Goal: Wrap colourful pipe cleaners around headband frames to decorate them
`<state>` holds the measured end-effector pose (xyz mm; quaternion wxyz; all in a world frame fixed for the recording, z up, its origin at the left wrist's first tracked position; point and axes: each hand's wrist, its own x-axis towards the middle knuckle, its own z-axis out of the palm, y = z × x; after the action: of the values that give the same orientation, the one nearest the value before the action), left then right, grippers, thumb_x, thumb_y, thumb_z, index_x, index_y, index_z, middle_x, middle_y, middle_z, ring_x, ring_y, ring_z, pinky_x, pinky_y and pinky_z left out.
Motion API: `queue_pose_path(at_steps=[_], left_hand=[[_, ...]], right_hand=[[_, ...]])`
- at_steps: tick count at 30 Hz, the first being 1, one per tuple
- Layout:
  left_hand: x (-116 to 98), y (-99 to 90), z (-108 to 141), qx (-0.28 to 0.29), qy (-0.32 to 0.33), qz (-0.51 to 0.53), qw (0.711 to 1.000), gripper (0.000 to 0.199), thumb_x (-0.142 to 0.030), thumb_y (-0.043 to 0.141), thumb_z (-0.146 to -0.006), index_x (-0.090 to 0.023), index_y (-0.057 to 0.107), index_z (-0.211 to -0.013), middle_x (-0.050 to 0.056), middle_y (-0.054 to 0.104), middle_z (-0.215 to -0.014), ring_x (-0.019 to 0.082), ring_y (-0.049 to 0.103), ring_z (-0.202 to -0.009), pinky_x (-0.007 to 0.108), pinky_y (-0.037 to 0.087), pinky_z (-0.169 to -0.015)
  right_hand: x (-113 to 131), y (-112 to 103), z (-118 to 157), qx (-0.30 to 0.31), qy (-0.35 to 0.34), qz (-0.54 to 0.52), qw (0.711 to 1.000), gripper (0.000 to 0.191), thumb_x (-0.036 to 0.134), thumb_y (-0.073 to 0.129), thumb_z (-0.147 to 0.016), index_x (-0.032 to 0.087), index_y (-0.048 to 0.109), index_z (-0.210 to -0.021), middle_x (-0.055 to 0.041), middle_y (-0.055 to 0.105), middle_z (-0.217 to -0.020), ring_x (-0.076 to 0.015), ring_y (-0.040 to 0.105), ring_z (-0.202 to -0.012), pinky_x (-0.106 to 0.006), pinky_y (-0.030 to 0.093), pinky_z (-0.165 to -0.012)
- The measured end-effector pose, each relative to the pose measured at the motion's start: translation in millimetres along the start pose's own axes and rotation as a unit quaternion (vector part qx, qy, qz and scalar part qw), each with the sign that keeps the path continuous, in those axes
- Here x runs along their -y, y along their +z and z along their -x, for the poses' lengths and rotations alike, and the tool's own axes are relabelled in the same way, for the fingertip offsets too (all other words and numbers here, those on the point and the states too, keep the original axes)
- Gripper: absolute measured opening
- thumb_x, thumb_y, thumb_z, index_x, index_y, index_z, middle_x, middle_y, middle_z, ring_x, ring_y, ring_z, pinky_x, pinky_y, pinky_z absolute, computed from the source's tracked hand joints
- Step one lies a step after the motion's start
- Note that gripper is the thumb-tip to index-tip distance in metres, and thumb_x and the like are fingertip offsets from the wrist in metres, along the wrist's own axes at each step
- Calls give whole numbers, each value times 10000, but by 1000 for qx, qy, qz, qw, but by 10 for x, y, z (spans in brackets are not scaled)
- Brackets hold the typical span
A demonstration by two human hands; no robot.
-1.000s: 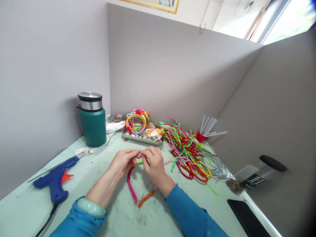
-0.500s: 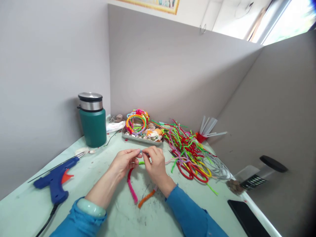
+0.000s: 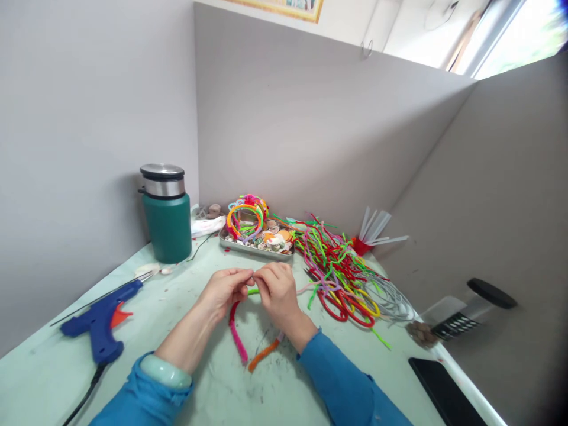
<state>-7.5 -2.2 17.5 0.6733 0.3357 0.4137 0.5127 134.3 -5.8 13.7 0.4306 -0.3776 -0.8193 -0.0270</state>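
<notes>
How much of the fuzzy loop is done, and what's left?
Looks done: the bright rings in the metal tray. In hand: the left hand and right hand pinch a small thing, too hidden to name, near the fuzzy loop. Probably left: closing that loop, since its pink end and orange end lie apart. Loose pipe cleaners are heaped nearby.

I count one blue glue gun (image 3: 101,326), one green flask (image 3: 167,228) and one metal tray (image 3: 257,253). There's also one red cup (image 3: 361,248) and one black-lidded jar (image 3: 461,323).
</notes>
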Motion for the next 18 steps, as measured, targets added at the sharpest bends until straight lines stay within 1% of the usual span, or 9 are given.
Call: queue_pose_path(at_steps=[4,6,7,9,11,12,14,15,18], left_hand=[[0,-15,-10,2,4,-18,1000,235,-268,733,-581,-91,600,-663,-5,578,-548,38,456,-389,160,363,-378],[-11,-34,-22,-1,7,-25,1000,234,-271,727,-593,-98,604,-691,-7,585,-571,40,463,-393,165,380,-384],[-19,-44,-29,-5,7,-29,1000,233,-273,724,-598,-101,603,-698,-8,587,-581,40,467,-395,167,390,-390],[-34,-62,-39,-13,5,-39,999,230,-279,721,-606,-107,599,-699,-10,587,-594,38,469,-395,168,403,-396],[-43,-73,-45,-15,3,-46,999,231,-286,718,-611,-109,594,-692,-12,583,-597,37,470,-395,170,410,-399],[-44,-76,-46,-14,2,-48,999,233,-289,718,-612,-109,591,-690,-11,581,-600,38,470,-395,172,413,-401],[-39,-77,-48,-11,1,-49,999,237,-292,718,-612,-109,587,-686,-11,579,-603,38,469,-394,174,416,-403],[-35,-77,-48,-9,1,-50,999,240,-295,718,-612,-109,586,-687,-10,579,-605,38,470,-395,174,414,-403],[-28,-73,-43,-2,4,-55,998,247,-304,715,-614,-108,585,-691,-11,576,-596,39,469,-392,169,400,-399]], right_hand=[[-43,-20,-12,28,3,-31,999,121,185,465,-854,177,579,-813,-38,582,-800,-161,509,-789,-319,337,-757],[-78,-32,-25,28,31,-78,996,81,201,511,-827,178,579,-865,-38,581,-836,-156,516,-784,-309,354,-754],[-98,-32,-32,21,59,-115,991,97,211,537,-809,178,573,-893,-36,577,-842,-150,520,-768,-299,368,-742],[-137,-21,-41,12,136,-207,969,168,233,578,-774,177,558,-931,-22,568,-819,-137,522,-722,-272,398,-691],[-167,4,-44,31,202,-297,933,201,257,602,-747,177,559,-926,-3,559,-760,-128,515,-673,-245,408,-621],[-176,18,-44,46,223,-334,915,202,269,610,-736,177,565,-911,4,556,-735,-124,509,-652,-235,405,-593],[-182,38,-45,66,242,-389,886,182,284,617,-724,172,581,-862,13,547,-702,-112,491,-608,-224,391,-558],[-180,41,-48,65,248,-410,875,165,286,614,-724,169,584,-837,16,542,-686,-106,483,-591,-221,386,-551],[-171,23,-66,53,258,-439,859,119,275,591,-734,161,580,-766,24,522,-639,-98,470,-566,-217,377,-545]])
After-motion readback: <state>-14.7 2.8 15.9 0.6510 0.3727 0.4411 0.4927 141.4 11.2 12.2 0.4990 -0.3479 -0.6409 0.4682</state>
